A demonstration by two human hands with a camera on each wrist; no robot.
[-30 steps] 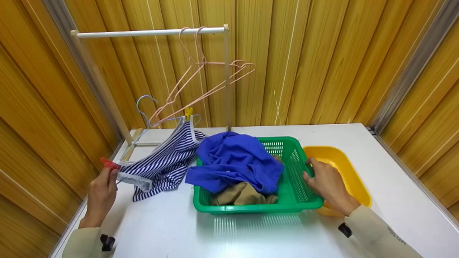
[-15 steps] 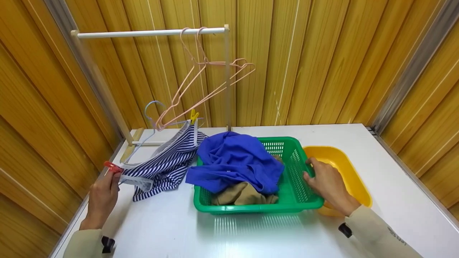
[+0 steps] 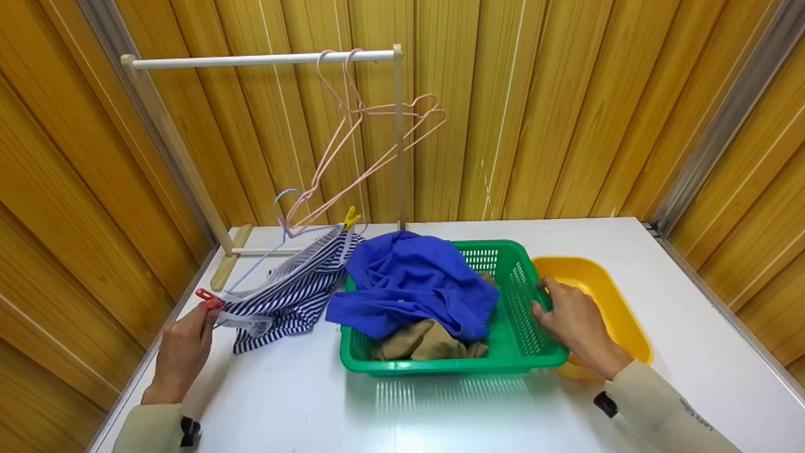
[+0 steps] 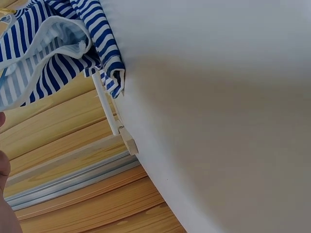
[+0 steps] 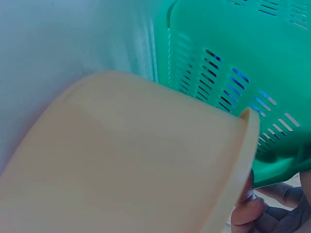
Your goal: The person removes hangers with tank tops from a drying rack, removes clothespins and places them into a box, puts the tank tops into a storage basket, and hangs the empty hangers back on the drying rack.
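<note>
My left hand (image 3: 181, 355) pinches a red clothespin (image 3: 208, 297) at the near end of a blue hanger (image 3: 255, 267). On this hanger is a navy-and-white striped sleeveless top (image 3: 292, 314) with white edging; a yellow clothespin (image 3: 351, 218) sits at its far end. The top's lower part droops onto the table. In the left wrist view the striped top (image 4: 58, 53) shows large, the clothespin hidden. My right hand (image 3: 578, 324) grips the right rim of a green plastic basket (image 3: 440, 366). A blue garment (image 3: 412, 283) and a khaki cloth (image 3: 418, 343) lie in the basket.
A yellow basin (image 3: 619, 314) stands just right of the basket, under my right hand. Two pink hangers (image 3: 361, 112) hang from the white rail (image 3: 251, 61) of a wooden rack, reaching down close to the blue hanger. Wood-patterned walls enclose the white table (image 3: 302, 409).
My left hand has moved slightly right and down with the red clothespin. The hanger's hook and yellow clothespin have shifted right and lower. The pink hangers have swung a little. My right hand stays put.
</note>
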